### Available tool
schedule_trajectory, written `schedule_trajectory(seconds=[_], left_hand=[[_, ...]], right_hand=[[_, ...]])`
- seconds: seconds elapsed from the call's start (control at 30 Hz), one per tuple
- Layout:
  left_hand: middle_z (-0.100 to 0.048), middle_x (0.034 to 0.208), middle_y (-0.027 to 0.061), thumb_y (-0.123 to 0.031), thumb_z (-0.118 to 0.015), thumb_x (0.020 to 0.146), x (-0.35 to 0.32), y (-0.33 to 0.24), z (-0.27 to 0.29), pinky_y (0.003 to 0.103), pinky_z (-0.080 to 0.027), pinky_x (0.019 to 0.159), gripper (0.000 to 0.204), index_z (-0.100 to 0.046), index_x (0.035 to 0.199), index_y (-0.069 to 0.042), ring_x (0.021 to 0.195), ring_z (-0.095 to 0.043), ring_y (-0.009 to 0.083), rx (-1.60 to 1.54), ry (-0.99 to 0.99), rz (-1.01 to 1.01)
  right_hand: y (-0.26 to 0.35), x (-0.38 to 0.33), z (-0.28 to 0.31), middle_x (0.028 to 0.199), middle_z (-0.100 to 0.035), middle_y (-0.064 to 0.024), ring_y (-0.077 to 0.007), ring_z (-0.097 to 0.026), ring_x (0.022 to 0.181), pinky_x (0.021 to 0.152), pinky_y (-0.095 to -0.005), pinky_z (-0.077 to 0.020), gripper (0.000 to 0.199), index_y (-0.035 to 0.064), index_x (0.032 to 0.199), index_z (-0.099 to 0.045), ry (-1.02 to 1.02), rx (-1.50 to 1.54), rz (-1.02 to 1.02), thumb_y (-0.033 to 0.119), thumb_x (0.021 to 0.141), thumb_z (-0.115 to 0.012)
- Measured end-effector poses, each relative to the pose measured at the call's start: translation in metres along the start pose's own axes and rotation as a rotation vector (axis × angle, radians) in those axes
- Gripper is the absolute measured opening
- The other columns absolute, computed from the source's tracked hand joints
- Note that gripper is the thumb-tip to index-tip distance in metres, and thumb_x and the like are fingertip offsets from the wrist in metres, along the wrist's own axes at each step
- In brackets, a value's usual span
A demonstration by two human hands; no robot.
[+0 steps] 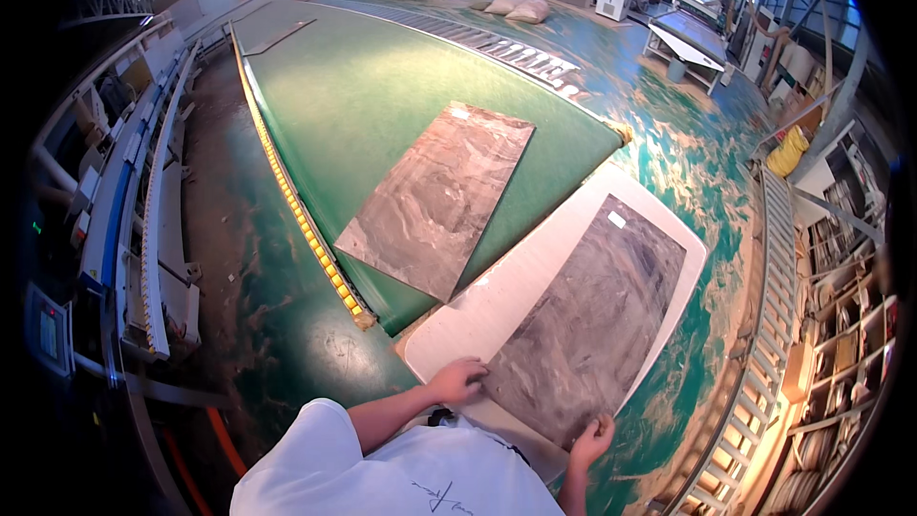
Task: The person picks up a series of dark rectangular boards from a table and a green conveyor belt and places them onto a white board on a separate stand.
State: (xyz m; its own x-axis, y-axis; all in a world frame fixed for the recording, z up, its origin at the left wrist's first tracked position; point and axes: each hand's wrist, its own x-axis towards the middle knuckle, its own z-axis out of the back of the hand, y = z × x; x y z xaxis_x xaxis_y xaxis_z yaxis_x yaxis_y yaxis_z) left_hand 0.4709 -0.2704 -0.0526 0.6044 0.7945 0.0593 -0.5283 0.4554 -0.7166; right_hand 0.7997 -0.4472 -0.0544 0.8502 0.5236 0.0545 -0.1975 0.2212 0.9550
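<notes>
A brown-grey panel with a marble-like pattern (597, 315) lies on a pale white board (449, 334) in front of me, a small white label near its far end. My left hand (460, 380) is at the panel's near left corner, its fingers curled against the edge. At the near right corner my right hand (592, 438) has thumb and fingers closed on the edge. A second marble-patterned panel (439, 196) rests slantwise on the green conveyor belt (363, 67), beyond the white board.
Yellow rollers (304, 220) line the belt's left edge. A long machine with a control screen (48, 330) stands on the left. On the right runs a roller track (740, 430) beside shelves of boards (841, 392). Filled sacks (519, 6) lie on the dusty green floor at the back.
</notes>
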Motion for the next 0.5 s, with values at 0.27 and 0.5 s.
schedule_trajectory(seconds=[0.27,0.5], left_hand=[[-0.072,0.076,0.0114,-0.023,-0.061,0.089,0.024,0.021,0.068,0.035,-0.056,0.068,0.024,-0.074,0.103,-0.008,0.070,-0.071,0.0240,-0.204,-0.369,0.424],[-0.064,0.117,0.0165,-0.022,-0.065,0.081,0.024,0.056,0.114,0.044,-0.044,0.100,0.038,-0.067,0.115,-0.006,0.113,-0.057,0.0356,0.334,-0.694,0.502]], right_hand=[[0.038,-0.019,-0.069,0.115,-0.067,-0.0114,-0.0211,-0.065,0.102,0.089,-0.0295,-0.0505,0.038,-0.0010,0.128,-0.057,0.697,0.238,-0.249,0.012,0.093,-0.066],[0.049,-0.030,-0.149,0.137,-0.055,-0.0159,-0.0231,-0.053,0.125,0.100,-0.0350,-0.0452,0.065,0.0012,0.144,-0.042,0.796,0.279,-0.131,0.017,0.089,-0.071]])
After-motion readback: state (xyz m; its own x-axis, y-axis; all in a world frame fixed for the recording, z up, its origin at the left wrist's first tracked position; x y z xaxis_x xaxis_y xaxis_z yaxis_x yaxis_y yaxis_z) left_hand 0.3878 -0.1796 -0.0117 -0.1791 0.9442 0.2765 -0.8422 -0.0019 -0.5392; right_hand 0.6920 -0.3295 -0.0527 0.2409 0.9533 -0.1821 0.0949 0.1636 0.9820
